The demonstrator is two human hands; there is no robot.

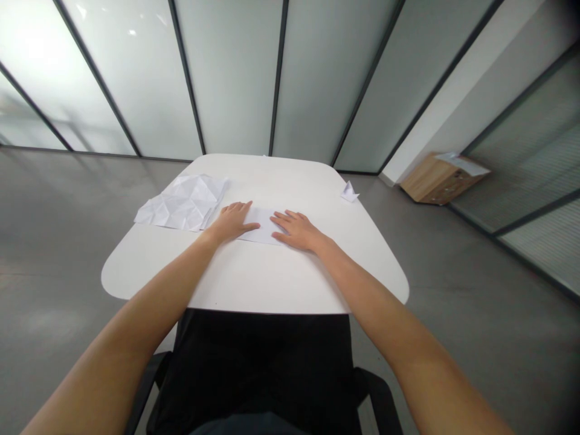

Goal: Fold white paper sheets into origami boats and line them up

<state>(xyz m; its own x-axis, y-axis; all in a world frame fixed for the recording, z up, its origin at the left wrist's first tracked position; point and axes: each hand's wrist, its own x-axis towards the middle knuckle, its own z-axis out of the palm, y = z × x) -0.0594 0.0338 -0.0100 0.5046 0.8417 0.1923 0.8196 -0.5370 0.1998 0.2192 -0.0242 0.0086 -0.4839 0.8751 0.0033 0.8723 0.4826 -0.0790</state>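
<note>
A white sheet of paper [263, 232] lies flat on the white table [267, 284], partly covered by my hands. My left hand [233, 222] rests on its left part, fingers stretched out and thumb pointing inward. On the right part lies my right hand [293, 229], palm down with its fingers spread toward the left. A strip of bare paper shows between the two hands. Left of my left hand are creased white sheets [183, 202], marked with many fold lines. Near the table's right edge stands a small folded paper piece [349, 192] with pointed tips.
Frosted glass panels [231, 78] with dark frames rise behind the table. A wooden box [441, 178] sits on the grey floor [457, 290] at the right, by a white pillar. Black chair armrests [378, 399] flank my lap below the table's near edge.
</note>
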